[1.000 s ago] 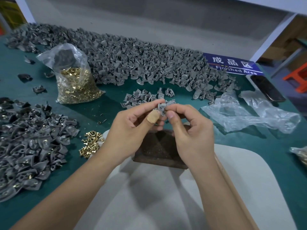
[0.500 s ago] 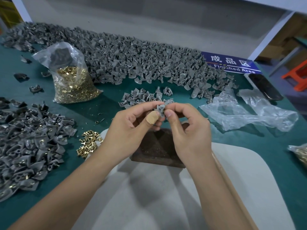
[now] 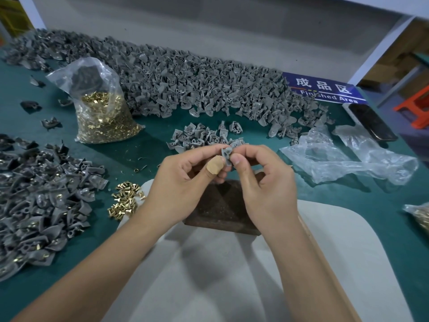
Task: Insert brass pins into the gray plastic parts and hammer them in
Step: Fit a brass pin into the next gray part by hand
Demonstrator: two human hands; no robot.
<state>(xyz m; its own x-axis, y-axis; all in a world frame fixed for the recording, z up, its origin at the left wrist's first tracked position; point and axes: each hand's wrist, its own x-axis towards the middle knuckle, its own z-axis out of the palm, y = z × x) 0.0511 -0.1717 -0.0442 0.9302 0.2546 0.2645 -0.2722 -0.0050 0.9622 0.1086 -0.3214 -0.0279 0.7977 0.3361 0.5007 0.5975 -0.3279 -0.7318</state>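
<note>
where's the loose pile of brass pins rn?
Head view, left of centre: loose brass pins lie on the green table, just left of the left hand, right of the gray parts heap.

Two hands: left hand [image 3: 178,182], right hand [image 3: 262,182]. One held gray plastic part [image 3: 227,153]. Two bags of brass pins [image 3: 102,112] [image 3: 420,217]. One brown block [image 3: 220,208]. One phone [image 3: 371,122]. One blue sign [image 3: 325,90].

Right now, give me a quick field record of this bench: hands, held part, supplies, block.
left hand: pinches gray part, bandage on thumb
right hand: pinches the same part
pin in part: cannot tell
loose pins: small heap on the mat, left of the hands
pin bag: far left, open top
block: under the hands
unfilled parts: long heap at the back
sign: "Finished Area"
</note>
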